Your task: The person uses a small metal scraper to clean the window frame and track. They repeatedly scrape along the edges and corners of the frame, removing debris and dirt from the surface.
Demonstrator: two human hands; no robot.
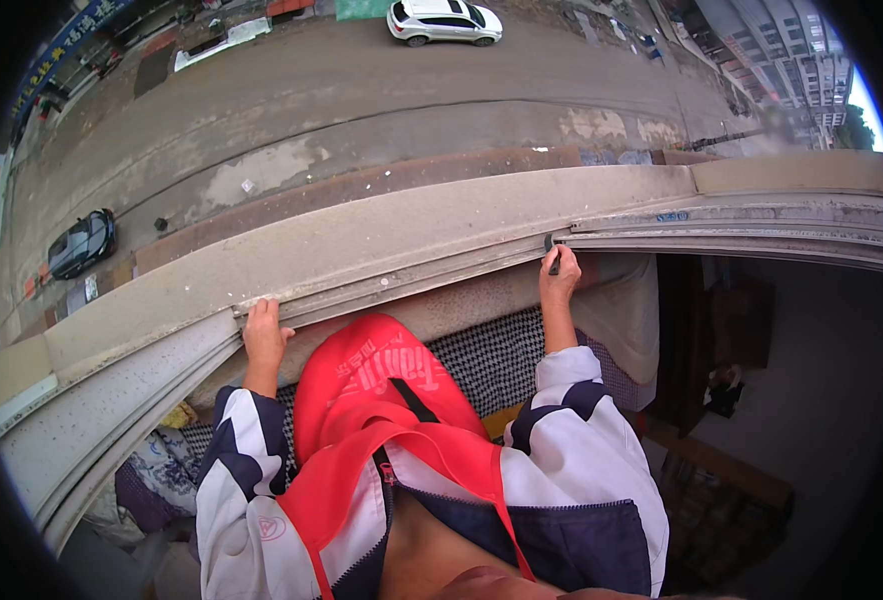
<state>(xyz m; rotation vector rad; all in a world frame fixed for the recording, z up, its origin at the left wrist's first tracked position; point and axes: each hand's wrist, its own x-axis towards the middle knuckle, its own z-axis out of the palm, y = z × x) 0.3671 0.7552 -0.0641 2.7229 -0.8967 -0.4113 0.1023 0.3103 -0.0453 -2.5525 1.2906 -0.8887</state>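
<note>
Before me runs the grooved track (411,281) of a sliding window, pale and stained with dirt. My right hand (560,274) grips a small dark hand tool (550,242); its curved upper end is at the track, beside the end of the right-hand window frame (711,232). What kind of tool it is cannot be made out. My left hand (264,337) holds the inner edge of the track at the left, fingers over the rim and thumb apart. It is close to the end of the left-hand window frame (133,390).
Outside the pale ledge (426,206), a street lies far below with a white car (445,22) and a dark car (82,244). Inside, a houndstooth cloth (486,352) lies below the window. A red apron (381,375) hangs from my neck. Dark furniture (738,326) stands at right.
</note>
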